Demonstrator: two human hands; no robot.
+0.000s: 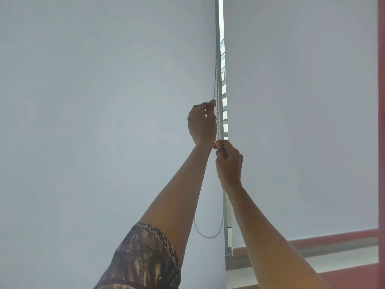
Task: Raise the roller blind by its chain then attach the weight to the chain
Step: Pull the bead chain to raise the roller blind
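both hands up on the bead chain

both arms reach upward, forearms bare and nearly straight. the left hand (201, 122) is the higher one, back of the hand toward the camera, its fingers curled in and the thumb and forefinger pinched on one strand of the bead chain (216, 84). the right hand (228, 161) sits just below and to the right of it, wrist bent slightly, fingers folded into a loose fist with the fingertips nipped on the other strand. the left upper arm wears a short sleeve (143, 259) of soft fabric in a mottled brown and tan print.

the chain is a thin string of small pale round beads. its two strands run down side by side along the narrow bright gap (224, 90) between two blinds, pass through the hands, and hang below the forearms in a slack u-shaped loop.

the left roller blind (93, 122) is a flat, matte, pale grey-white sheet filling most of the view. the right roller blind (302, 122) is the same plain cloth, its bottom edge above a dull red sill (333, 236). a red frame (381, 122) runs up the far right.
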